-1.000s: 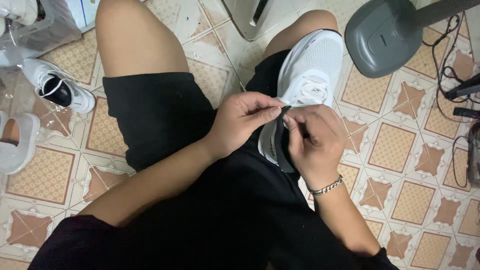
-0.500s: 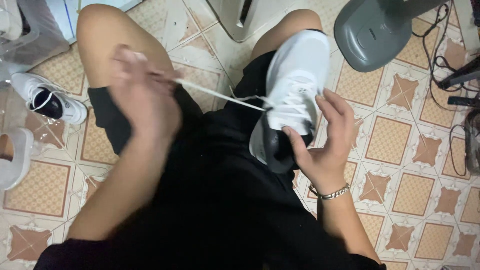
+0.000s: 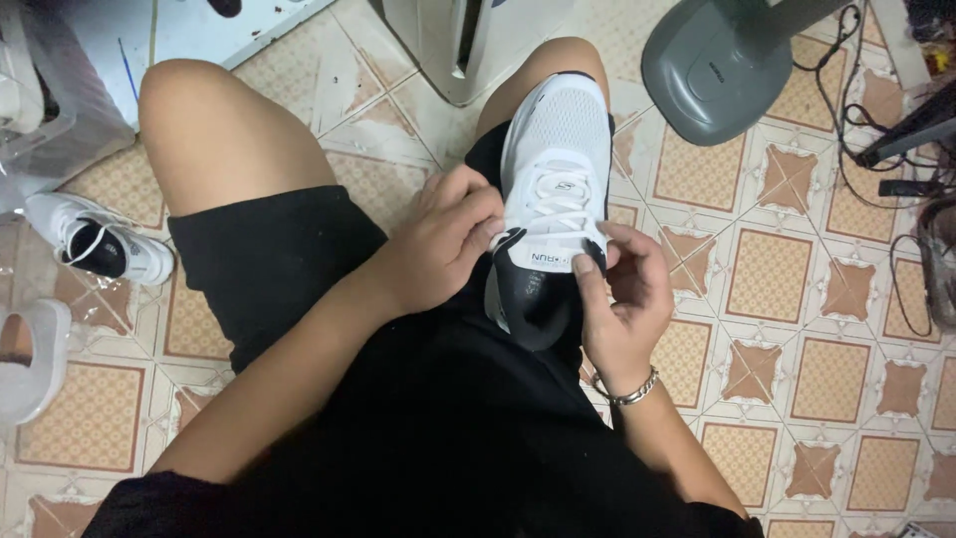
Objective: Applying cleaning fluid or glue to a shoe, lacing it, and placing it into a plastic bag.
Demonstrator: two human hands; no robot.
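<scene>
A white mesh sneaker (image 3: 558, 149) with a black lining and white laces lies on my right thigh, toe pointing away. My left hand (image 3: 443, 244) rests against the shoe's left side near the tongue, fingers curled on the lace end there. My right hand (image 3: 627, 289), with a silver bracelet at the wrist, pinches the right edge of the tongue and collar. The laces (image 3: 560, 199) lie criss-crossed over the tongue.
I sit in black shorts over a patterned tile floor. The matching sneaker (image 3: 100, 249) lies on the floor at left. A grey fan base (image 3: 717, 70) stands at upper right, with cables (image 3: 896, 149) at far right and a white appliance (image 3: 458, 40) ahead.
My left hand, which had pulled the lace far out to the left, has come back to the shoe. My right hand has shifted up to the tongue.
</scene>
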